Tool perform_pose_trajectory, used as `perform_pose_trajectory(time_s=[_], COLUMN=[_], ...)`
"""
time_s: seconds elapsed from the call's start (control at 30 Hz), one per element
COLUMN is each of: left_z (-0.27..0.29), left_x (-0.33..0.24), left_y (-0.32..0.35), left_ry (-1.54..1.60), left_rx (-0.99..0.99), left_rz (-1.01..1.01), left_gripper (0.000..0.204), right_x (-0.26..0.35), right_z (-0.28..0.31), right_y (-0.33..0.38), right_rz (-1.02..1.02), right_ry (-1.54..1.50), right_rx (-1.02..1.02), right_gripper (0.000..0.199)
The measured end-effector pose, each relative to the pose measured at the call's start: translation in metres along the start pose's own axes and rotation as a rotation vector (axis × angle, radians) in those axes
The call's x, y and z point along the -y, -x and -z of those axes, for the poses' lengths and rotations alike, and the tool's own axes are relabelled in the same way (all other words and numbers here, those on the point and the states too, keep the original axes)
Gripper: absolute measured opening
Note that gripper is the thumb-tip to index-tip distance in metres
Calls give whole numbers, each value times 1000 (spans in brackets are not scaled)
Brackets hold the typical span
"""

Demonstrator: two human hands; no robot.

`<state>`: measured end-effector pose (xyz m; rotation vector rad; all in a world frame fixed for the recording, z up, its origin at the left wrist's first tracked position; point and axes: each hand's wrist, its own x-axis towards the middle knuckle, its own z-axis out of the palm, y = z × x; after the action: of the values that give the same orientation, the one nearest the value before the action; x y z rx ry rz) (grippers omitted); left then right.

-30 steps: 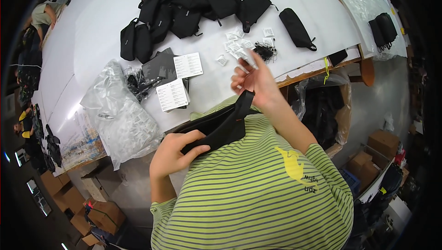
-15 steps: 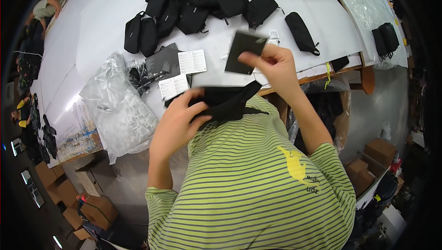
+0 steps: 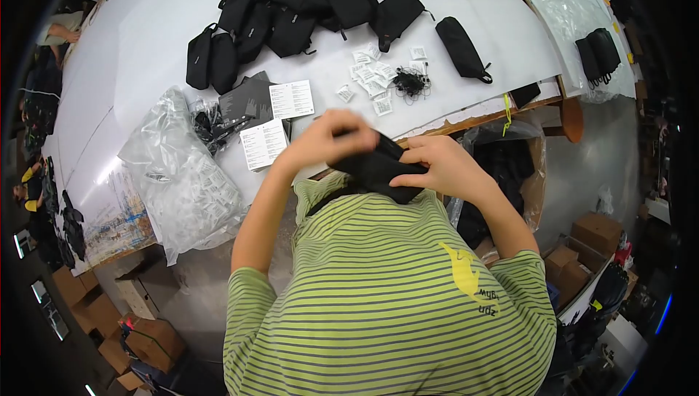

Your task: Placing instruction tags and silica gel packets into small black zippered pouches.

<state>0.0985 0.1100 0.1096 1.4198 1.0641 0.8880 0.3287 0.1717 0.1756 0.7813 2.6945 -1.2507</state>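
Observation:
A black fabric pouch (image 3: 380,170) is held close against my striped shirt, just off the table's near edge. My right hand (image 3: 443,166) grips its right end, thumb in front and fingers behind. Over its upper left end is my left hand (image 3: 331,137), its fingers curled but smeared by motion; whether they pinch the pouch is unclear. No dark card shows in either hand. Beyond them lie small white packets (image 3: 373,79) beside a tangle of thin black cords (image 3: 411,84). White printed cards (image 3: 263,144) and dark cards (image 3: 244,102) lie to the left.
Several black pouches (image 3: 251,32) are heaped at the back, with a single pouch (image 3: 462,50) to their right. A clear plastic bag of packets (image 3: 186,177) hangs over the near left edge. An open carton with dark goods (image 3: 535,170) stands below the table on the right.
The dark card has gone from my right hand, which now holds the pouch's right end. My left hand has moved up and right along the pouch. The packets and cords have come into sight.

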Motion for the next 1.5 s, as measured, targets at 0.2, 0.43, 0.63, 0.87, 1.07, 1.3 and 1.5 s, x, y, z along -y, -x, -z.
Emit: perform_pose_trajectory(time_s=[0.2, 0.43, 0.63, 0.87, 1.07, 1.3, 1.5], left_z=[5, 11, 16, -14, -8, -44, -40], left_x=[165, 171, 70, -44, -39, 6, -27], left_y=[-63, -54, -38, 14, 36, 39, 30], left_ry=[-670, -651, 63, -438, -623, 1179, 1100], left_rx=[-643, -673, -731, -342, -751, -662, -1035], left_rz=[298, 140, 152, 18, -161, -247, -70], left_gripper=[38, 27, 25, 14, 41, 79, 46], right_x=[-6, -3, 3, 16, 24, 40, 27], right_z=[-23, -28, -17, -15, -4, -9, -38], right_y=[21, 38, 26, 13, -1, -24, -40], right_rz=[-36, -228, -266, 171, 278, 356, 101], right_ry=[26, -176, -71, 183, 354, 33, -842], right_rx=[-115, -161, -80, -345, -458, -601, -749], right_gripper=[33, 41, 32, 15, 11, 19, 11])
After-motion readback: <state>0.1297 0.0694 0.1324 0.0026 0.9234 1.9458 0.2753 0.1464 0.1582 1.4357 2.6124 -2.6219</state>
